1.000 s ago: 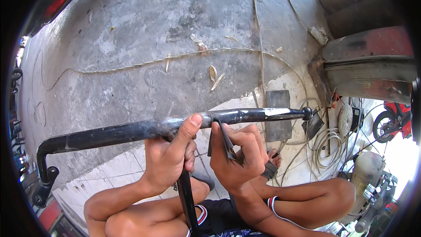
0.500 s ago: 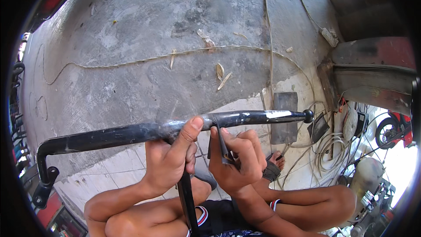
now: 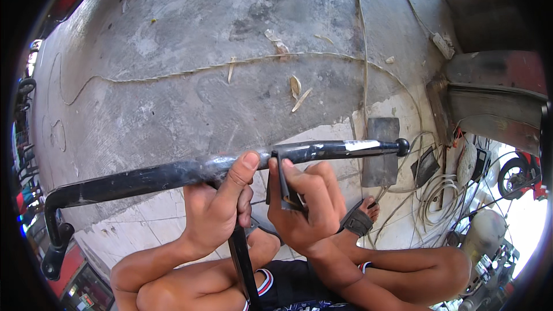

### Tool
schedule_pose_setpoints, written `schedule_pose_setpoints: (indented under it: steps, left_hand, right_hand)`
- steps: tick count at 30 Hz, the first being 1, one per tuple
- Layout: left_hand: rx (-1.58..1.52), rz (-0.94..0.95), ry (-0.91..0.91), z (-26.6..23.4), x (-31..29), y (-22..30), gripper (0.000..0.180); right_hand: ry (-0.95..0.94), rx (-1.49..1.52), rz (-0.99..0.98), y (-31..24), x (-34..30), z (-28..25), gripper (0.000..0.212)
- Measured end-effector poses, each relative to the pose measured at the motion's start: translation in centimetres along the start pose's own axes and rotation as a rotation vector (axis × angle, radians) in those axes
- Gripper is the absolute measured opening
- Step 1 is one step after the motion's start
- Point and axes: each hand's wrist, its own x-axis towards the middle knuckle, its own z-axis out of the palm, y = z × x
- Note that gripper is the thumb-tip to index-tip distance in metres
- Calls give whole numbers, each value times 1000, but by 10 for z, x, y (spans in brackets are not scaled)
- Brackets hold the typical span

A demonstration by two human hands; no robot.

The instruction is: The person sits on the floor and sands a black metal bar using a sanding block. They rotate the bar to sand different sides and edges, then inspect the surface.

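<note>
Seen from above, at centre frame: left hand [image 3: 216, 210] closed around a long black metal bar [image 3: 173, 173], thumb pressed along its top. Right hand [image 3: 302, 207] just beside it, fingers pinched shut on a small dark folded piece of abrasive sheet [image 3: 282, 184], held edge-on against the bar. Bar stretched across the middle of the frame from a downward bend at lower left to a round knob at right of centre, with a second black arm running down between the knees at bottom centre. Worn to bare grey metal where the hands met; pale patch further right.

Compared with half a second before: both grips unchanged, bar at the same slant, sheet at the same spot on it. View shifted slightly, nothing more.

Behind, in the upper half of the frame: stained concrete floor [image 3: 173, 80], crossed by a thin cord [image 3: 190, 70]. At right: flat grey slab [image 3: 381, 150], coiled cables [image 3: 440, 201], sandalled foot [image 3: 360, 219] below.
</note>
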Motion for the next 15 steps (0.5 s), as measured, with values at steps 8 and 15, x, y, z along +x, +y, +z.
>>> schedule_pose_setpoints:
  steps: [8, 15]
  left_hand:
    - [41, -27, 51, -2, -2, -7, 42]
    - [2, -2, 22, -4, -2, -4, 44]
  right_hand:
    - [-18, -21, -54, -3, 6, -1, 23]
    - [-50, -1, -44, -2, 5, -1, 28]
